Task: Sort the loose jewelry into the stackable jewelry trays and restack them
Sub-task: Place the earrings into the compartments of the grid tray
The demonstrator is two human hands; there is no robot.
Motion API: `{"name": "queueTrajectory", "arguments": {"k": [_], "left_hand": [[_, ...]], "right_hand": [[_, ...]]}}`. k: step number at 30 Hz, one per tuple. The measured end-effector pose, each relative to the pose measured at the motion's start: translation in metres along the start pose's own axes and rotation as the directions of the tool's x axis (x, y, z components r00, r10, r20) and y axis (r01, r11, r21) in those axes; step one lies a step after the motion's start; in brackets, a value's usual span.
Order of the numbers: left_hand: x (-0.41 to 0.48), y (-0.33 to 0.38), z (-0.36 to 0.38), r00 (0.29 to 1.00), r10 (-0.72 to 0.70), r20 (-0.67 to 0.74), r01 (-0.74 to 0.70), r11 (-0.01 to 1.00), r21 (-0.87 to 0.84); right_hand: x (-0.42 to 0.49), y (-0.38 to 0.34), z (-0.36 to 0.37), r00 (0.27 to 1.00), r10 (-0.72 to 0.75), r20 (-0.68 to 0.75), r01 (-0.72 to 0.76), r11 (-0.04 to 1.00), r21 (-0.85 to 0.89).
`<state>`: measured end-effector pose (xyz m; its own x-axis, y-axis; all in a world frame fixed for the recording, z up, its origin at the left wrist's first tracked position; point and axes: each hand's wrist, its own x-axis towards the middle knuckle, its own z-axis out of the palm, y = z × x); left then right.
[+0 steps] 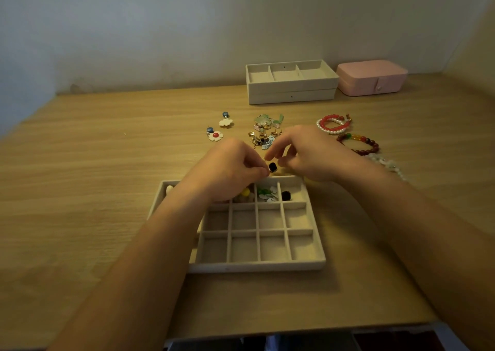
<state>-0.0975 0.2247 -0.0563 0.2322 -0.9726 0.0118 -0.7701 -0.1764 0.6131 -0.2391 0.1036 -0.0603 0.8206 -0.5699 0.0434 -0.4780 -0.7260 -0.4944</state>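
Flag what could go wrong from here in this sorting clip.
1. Both the left hand and the right hand pinch the small black earring over the far rim of the grid tray. A slip could drop it outside the tray, or away from the similar black piece in the far-right cell.
2. The right forearm passes close to the pale bead bracelet and might drag it.
3. The left wrist hangs over filled cells and may knock pieces out.

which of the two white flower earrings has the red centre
The nearer flower earring, lower left of the pair, has it. The farther one is plain white with no red showing.
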Motion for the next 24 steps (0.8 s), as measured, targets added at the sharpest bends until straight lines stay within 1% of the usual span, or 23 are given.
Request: {"name": "queueTrajectory", "arguments": {"k": [2,7,10,12,14,16,18,21,24], "left_hand": [[0.000,0.000,0.000,1.000,0.001,-0.005,-0.001,1.000,0.011],[0.000,0.001,0.000,1.000,0.010,-0.009,-0.009,0.999,0.041],[0.000,0.001,0.000,1.000,0.010,-0.016,-0.010,0.999,0.033],[0.000,0.001,0.000,1.000,0.014,-0.026,-0.014,1.000,0.026],[0.000,0.002,-0.001,0.998,0.023,-0.055,-0.024,1.000,-0.010],[-0.002,0.005,-0.003,0.992,0.032,-0.123,-0.041,0.997,-0.071],[-0.002,0.013,-0.003,0.978,0.046,-0.203,-0.077,0.986,-0.148],[-0.005,0.028,0.001,0.960,0.084,-0.268,-0.150,0.960,-0.237],[-0.008,0.037,0.003,0.950,0.088,-0.299,-0.181,0.937,-0.300]], "right_hand": [[0.005,-0.001,0.002,1.000,-0.006,0.012,0.007,1.000,-0.028],[0.011,-0.003,0.009,0.998,0.006,0.060,-0.004,0.999,-0.034],[0.008,0.000,0.007,1.000,-0.009,0.003,0.009,1.000,-0.019],[0.004,0.003,0.002,0.999,-0.012,-0.052,0.014,0.999,0.050],[-0.004,0.006,-0.006,0.995,0.011,-0.100,0.008,0.981,0.193],[-0.016,0.004,-0.015,0.993,0.049,-0.103,-0.004,0.915,0.404],[-0.028,0.001,-0.023,0.995,0.073,-0.071,-0.017,0.806,0.592],[-0.041,0.002,-0.026,0.995,0.093,-0.039,-0.030,0.638,0.769],[-0.050,0.004,-0.026,0.990,0.139,-0.036,-0.028,0.432,0.901]]}}
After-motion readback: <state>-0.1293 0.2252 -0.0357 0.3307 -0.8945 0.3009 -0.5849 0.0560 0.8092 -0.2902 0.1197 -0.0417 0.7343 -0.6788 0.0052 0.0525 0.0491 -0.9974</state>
